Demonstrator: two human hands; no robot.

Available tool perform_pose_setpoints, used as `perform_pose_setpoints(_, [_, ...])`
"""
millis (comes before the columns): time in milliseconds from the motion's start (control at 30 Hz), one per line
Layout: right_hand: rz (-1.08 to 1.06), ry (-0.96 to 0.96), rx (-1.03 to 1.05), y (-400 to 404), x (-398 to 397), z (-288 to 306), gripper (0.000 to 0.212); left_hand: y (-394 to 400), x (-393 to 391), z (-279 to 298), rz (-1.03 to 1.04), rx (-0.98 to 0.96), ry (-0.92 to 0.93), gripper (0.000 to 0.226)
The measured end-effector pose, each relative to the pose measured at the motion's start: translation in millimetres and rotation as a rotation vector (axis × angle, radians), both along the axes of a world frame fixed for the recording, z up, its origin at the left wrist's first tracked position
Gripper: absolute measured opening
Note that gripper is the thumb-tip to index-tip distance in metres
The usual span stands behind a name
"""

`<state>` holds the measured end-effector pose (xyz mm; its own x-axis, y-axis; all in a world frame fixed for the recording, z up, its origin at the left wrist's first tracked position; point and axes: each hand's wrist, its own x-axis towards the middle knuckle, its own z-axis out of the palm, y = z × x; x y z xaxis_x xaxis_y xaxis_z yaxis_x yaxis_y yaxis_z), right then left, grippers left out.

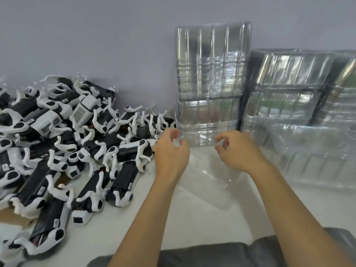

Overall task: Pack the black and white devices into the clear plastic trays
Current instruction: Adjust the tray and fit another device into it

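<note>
Both hands pinch the near edge of a clear ribbed plastic tray [207, 120] standing at twelve o'clock: left hand [170, 151], right hand [236, 149]. Best peel one tray free and lay it flat on the white bench [192, 218]. Black-and-white handheld devices [67, 141] lie heaped at nine o'clock.

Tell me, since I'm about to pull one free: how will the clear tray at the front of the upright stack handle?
The clear tray looks thin and glossy, so it is probably light, flexible and somewhat slippery. Both the left hand and right hand pinch its lower edge. Standing upright against the wall, the stack may tip.
</note>
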<state>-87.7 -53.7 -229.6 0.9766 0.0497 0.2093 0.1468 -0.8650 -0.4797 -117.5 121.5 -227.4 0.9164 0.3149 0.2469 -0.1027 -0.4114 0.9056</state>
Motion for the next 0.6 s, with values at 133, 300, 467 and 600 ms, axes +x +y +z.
perform_pose_setpoints(133, [-0.006,0.019,0.04,3,2,-4,0.019,-17,1,22,0.088,-0.009,0.102,0.026])
perform_pose_setpoints(300, [0.0,0.018,0.059,2,2,-6,0.019,-29,-25,8,0.19,-0.033,0.017,0.053])
perform_pose_setpoints(467, [0.013,-0.002,0.054,3,-1,-6,0.019,-11,-19,-9,0.181,-0.062,0.231,0.065])
perform_pose_setpoints(600, [-0.01,-0.025,0.033,3,-8,-4,0.014,-9,-14,-12,0.163,-0.134,0.196,0.048])
